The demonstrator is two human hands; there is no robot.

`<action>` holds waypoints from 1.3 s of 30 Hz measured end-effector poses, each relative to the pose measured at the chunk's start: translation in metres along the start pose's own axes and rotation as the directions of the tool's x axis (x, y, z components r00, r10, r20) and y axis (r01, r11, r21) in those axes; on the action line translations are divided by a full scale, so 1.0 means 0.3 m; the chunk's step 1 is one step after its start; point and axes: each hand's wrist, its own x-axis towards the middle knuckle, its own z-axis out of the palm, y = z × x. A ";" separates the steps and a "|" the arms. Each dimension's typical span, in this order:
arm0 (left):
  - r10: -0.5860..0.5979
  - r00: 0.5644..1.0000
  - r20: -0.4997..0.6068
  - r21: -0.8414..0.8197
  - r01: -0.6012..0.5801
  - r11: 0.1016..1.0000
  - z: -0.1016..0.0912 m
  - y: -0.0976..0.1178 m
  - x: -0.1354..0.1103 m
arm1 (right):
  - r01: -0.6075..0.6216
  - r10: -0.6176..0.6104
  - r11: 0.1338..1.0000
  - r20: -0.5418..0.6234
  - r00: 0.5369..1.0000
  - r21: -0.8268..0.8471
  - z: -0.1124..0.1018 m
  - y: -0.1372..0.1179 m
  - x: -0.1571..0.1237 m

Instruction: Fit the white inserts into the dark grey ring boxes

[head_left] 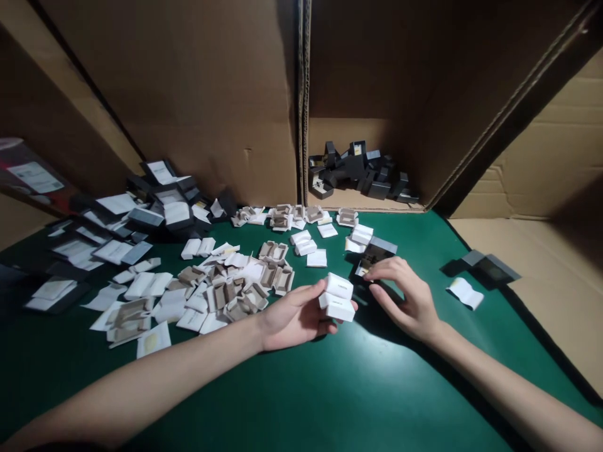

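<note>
My left hand [292, 317] rests palm up on the green table [301, 389] and grips a small white folded box [337, 297] between thumb and fingers. My right hand [406, 295] lies just to its right, fingers curled, with the fingertips touching a small black box [373, 257] that lies open on the table. A loose heap of white and brown cardboard inserts [226, 289] sits directly left of my left hand.
Black boxes with white leaflets [141, 216] are piled at the back left. An open carton [362, 172] behind holds several finished black boxes. A black box [490, 267] and a white leaflet [465, 292] lie at the right. Cardboard walls close the back and right.
</note>
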 end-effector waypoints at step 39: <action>0.506 0.837 0.211 0.880 0.063 -0.471 0.106 0.226 -0.074 | -0.004 0.007 1.000 0.139 0.990 -0.024 0.061 -0.040 0.020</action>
